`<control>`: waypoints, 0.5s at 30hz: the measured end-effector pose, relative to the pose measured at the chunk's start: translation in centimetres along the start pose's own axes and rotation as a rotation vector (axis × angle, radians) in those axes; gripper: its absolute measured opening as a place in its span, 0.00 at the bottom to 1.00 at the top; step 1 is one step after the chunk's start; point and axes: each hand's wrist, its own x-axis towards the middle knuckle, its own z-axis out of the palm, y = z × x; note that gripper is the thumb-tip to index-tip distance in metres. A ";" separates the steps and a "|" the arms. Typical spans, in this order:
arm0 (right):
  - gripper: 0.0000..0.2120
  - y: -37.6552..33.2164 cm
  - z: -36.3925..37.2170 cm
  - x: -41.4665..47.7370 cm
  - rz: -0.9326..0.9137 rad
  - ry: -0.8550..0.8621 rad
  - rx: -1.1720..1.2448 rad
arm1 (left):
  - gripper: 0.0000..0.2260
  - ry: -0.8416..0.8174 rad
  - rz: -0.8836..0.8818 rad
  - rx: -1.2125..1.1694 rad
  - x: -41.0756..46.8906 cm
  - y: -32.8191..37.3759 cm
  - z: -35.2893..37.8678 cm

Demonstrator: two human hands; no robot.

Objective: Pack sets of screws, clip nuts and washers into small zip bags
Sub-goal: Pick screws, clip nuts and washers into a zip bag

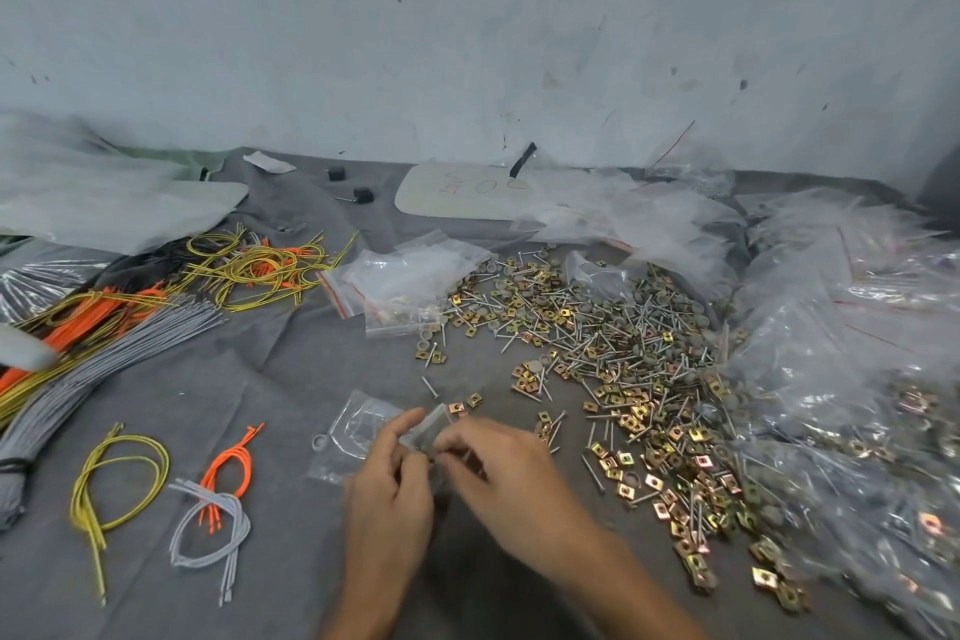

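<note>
grey cloth (218, 395) covers the surface, and a pale, scuffed wall (467, 26) rises behind it. low in the middle of the view, the person's left grip (387, 481) and right grip (511, 470) meet over one small zip bag (435, 429), which is lifted just above the cloth. the left grip has thumb and fingers curled round the bag's left side. the right grip pinches its right edge with the fingertips bunched together. blur hides whether anything is already inside the bag.

an empty clear bag (353, 424) lies flat on the cloth, partly under the left grip, with a lone washer (318, 443) just beside its left edge. to the right a loose pile of screws, clip nuts and washers (623, 353) spreads from the middle of the surface down toward the near right corner. a stack of unused zip bags (400, 281) with red strips sits at the pile's far left edge. a heap of filled bags (857, 379) banks up along the right side.

left of the grips lie three small wire loops: yellow wires (122, 478), orange wires (234, 460) and grey wires (208, 522), the orange and grey ones overlapping. larger bundles of the same colours (104, 353) fan out further left. a white card (457, 192) with handwriting lies near the wall.
</note>
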 end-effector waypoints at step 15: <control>0.08 1.4 -1.2 4.6 0.099 0.181 -0.062 | 0.17 0.030 0.051 -0.005 0.0 0.3 0.2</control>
